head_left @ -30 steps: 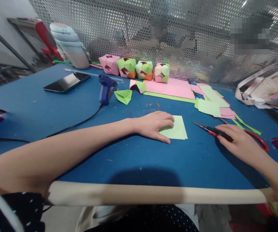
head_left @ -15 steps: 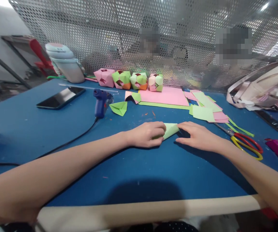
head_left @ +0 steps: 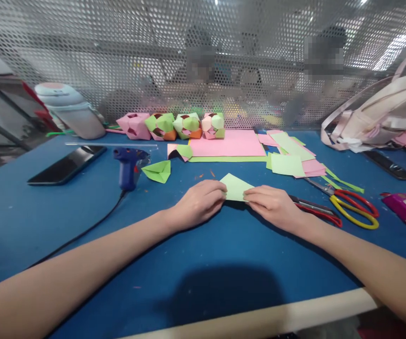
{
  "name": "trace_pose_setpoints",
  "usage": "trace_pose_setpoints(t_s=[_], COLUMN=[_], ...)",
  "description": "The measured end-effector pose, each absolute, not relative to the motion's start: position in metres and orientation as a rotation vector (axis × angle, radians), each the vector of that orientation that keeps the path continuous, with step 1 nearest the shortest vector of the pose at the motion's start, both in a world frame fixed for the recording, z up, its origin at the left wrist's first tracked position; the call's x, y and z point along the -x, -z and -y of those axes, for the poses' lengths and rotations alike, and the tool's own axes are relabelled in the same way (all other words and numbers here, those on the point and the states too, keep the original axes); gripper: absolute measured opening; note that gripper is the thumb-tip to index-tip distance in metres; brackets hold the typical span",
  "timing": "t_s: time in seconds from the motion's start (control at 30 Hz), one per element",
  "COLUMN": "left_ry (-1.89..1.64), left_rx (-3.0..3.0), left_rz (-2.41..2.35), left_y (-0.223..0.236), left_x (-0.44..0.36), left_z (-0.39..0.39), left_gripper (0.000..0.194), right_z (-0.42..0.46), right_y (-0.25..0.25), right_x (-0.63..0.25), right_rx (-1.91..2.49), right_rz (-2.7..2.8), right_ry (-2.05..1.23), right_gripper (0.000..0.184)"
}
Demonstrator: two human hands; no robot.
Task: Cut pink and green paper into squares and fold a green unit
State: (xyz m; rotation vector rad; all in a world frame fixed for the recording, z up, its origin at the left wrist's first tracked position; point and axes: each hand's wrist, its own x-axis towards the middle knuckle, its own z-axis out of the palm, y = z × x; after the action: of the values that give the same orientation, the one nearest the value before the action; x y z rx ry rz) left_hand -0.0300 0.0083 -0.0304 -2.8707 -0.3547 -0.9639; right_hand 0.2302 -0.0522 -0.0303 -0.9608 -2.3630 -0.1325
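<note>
A pale green sheet of folded paper (head_left: 236,188), triangular in outline with its peak pointing away from me, is held low over the blue table. My left hand (head_left: 203,201) pinches its left corner, and my right hand (head_left: 271,203) pinches the right corner; the fingers cover both corners. Beyond my left hand lies a folded green paper piece (head_left: 158,172). Near my right wrist are a red-handled cutting tool (head_left: 318,211), partly hidden, and scissors (head_left: 353,207) with red and yellow handles.
A blue glue gun (head_left: 128,168) stands left with its cord trailing forward. Behind it lies a phone (head_left: 68,165). Folded paper balls (head_left: 160,126) line the back beside pink sheets (head_left: 229,142). Paper squares (head_left: 288,165), a bag (head_left: 379,113) and a perforated metal screen (head_left: 259,66) are farther off.
The green paper has turned so its peak points away from me. My right hand has closed on its right corner, where before its fingers were apart. The view has shifted slightly.
</note>
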Motion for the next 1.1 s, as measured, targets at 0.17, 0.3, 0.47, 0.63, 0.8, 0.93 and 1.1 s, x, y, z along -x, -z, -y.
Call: trace_pose_setpoints(t_s=[0.17,0.3,0.47,0.63,0.8,0.93,1.1], left_ry=[0.989,1.001,0.976,0.966,0.94,0.953,0.968], left_rx=[2.829,2.773,2.827,2.846,2.838,2.842,2.9], left_rz=[0.415,0.366,0.38,0.4,0.413,0.431,0.41], left_y=[0.03,0.03,0.029,0.029,0.03,0.03,0.032], left_x=[0.031,0.03,0.029,0.03,0.03,0.03,0.031], left_z=[-0.008,-0.008,-0.008,-0.007,-0.007,-0.007,-0.009], left_gripper=[0.01,0.01,0.011,0.011,0.012,0.013,0.013], right_z=[0.047,0.043,0.042,0.036,0.043,0.051,0.043], right_y=[0.032,0.034,0.02,0.008,0.011,0.015,0.024], right_x=[-0.233,-0.235,-0.253,-0.273,-0.26,-0.249,-0.252], right_rx=[1.007,0.993,0.914,0.992,0.978,0.962,1.086], right_rz=[2.331,2.248,2.259,2.128,2.211,2.383,2.369], right_ry=[0.08,0.05,0.104,0.141,0.077,0.187,0.249], right_gripper=[0.023,0.027,0.028,0.024,0.022,0.023,0.014])
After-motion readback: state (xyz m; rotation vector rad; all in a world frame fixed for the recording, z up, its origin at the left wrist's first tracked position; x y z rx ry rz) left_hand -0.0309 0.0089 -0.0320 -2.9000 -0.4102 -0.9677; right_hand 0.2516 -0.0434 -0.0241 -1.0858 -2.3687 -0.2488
